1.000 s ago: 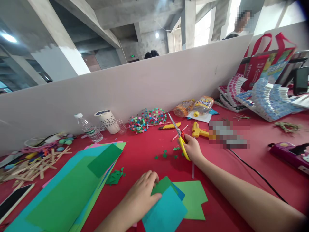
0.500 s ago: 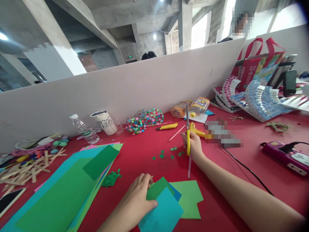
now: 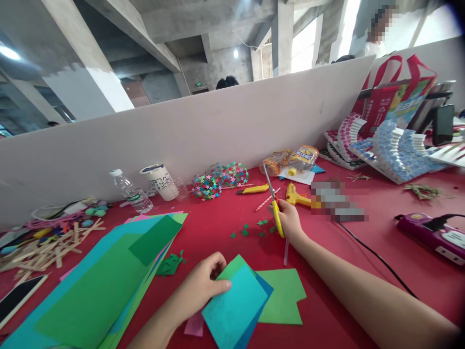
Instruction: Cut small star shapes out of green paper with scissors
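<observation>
My left hand pinches a small stack of paper squares, with a turquoise sheet on top and green and dark blue edges showing behind it. Under and beside the stack lies a light green sheet with a notch cut in its right side. My right hand is wrapped round the yellow handles of a pair of scissors, blades pointing up and away. Small green paper stars lie scattered left of the scissors. A heap of dark green cut pieces sits left of my left hand.
Large coloured sheets and wooden sticks cover the left side. Along the partition stand a water bottle, a cup and star-covered ornaments. A utility knife, a yellow glue gun and a purple power strip lie rightward.
My left hand has lifted and shifted the paper stack slightly left, uncovering a pink piece below it. In my right hand the scissors have tilted to the left.
</observation>
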Available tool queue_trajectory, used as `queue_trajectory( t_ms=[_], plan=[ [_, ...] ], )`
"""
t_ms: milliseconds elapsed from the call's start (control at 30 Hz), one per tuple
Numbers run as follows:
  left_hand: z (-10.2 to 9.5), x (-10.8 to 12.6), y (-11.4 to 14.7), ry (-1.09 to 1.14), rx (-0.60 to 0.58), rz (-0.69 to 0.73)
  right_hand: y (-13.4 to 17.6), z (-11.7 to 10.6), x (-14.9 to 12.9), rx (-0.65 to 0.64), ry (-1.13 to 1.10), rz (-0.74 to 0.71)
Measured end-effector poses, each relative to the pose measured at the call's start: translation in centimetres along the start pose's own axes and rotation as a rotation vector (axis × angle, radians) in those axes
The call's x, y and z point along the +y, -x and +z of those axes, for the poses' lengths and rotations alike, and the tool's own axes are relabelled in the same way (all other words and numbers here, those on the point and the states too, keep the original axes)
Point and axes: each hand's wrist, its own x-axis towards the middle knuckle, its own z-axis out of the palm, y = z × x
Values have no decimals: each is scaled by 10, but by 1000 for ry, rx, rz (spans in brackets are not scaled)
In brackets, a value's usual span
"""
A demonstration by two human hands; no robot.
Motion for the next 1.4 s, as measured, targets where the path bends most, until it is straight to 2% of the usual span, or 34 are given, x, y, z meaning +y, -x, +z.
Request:
queue_trajectory(
  t_ms=[133, 233, 300, 400, 500, 633, 700, 800, 900, 1000, 1133, 1267, 1400],
  plan=[
    [-10, 7, -2, 242, -62, -41, 1, 0, -2, -9, 36, 16],
    [-14, 13, -3, 302, -81, -61, 1, 0, -3, -19, 63, 23],
    [-16, 16, -4, 267, -24, -66, 2, 0, -2, -25, 78, 22],
    [-21, 17, -5, 183, 127, -44, 2, 1, -3, -32, 93, 13],
    [-25, 17, -6, 196, 237, -72, 3, 2, -3, -33, 105, 2],
    [-24, 15, -4, 283, 233, -190, 3, 2, -1, -35, 113, -21],
    [-22, 13, -3, 348, 208, -197, 2, 2, 2, -32, 117, -40],
    [-21, 11, 1, 421, 130, -26, 0, 2, 6, -16, 123, -78],
    [-24, 12, 6, 427, 132, 196, 0, 3, 8, 13, 123, -115],
    [-25, 15, 11, 460, 120, 268, 1, 4, 7, 45, 105, -153],
    [-23, 11, 10, 488, 136, 183, 4, 3, 5, 69, 74, -190],
    [-25, -4, 5, 528, 246, 50, 5, 2, 3, 71, 57, -195],
    [-37, -12, 3, 442, 378, 4, 5, 2, 2, 76, 59, -184]
  ],
)
